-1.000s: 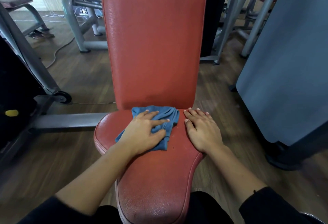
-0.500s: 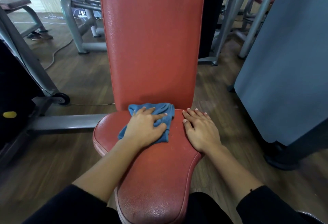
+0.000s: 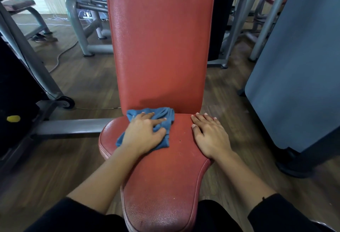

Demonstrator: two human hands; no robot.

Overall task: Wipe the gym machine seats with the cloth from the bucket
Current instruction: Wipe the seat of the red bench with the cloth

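Head view: your left hand [image 3: 145, 132], fingers spread flat, presses blue cloth [image 3: 166, 117] onto rear of red seat pad [image 3: 165, 173], cloth touching base of red backrest [image 3: 160, 38]. Your right hand [image 3: 209, 136] rests flat, fingers straight, at seat's right edge, apart from cloth. Markings on grey machine shroud [image 3: 294, 66], top right, unreadable.

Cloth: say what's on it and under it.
The left hand presses flat on the cloth; the red seat lies under it. The seat patch beneath is covered, unseen.
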